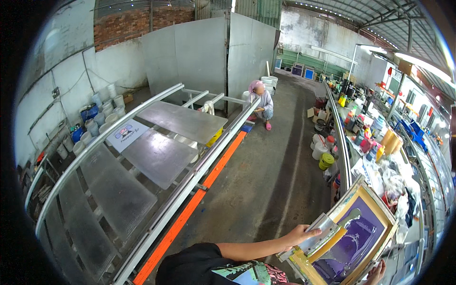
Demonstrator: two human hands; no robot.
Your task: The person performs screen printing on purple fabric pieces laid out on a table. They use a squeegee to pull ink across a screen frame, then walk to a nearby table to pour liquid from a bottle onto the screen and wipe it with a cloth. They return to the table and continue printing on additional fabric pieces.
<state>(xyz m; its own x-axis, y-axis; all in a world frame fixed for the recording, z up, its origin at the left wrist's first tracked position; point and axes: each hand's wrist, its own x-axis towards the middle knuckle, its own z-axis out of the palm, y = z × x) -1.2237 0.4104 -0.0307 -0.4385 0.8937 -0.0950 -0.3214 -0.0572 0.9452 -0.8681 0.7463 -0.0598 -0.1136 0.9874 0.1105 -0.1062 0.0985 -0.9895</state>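
Observation:
A screen-printing frame (389,216) with a yellowish, stained border and purple mesh is tilted at the lower right. Grey-green paste (350,218) is smeared over the mesh. My left hand (304,235) is closed on a squeegee (325,242) with a silver-grey plate and a yellow strip, which lies across the frame's near left end. At the frame's lower right edge, my right hand (376,272) has curled fingers and seems to grip that edge; part of it is cut off by the picture's rim.
On my left runs a long metal-railed table (190,190) with grey platens (164,154), one bearing a printed white sheet (126,134). An orange strip (209,180) edges it. Farther off, a person (261,104) crouches by its end. Buckets (319,151) and a cluttered bench (375,137) line the right.

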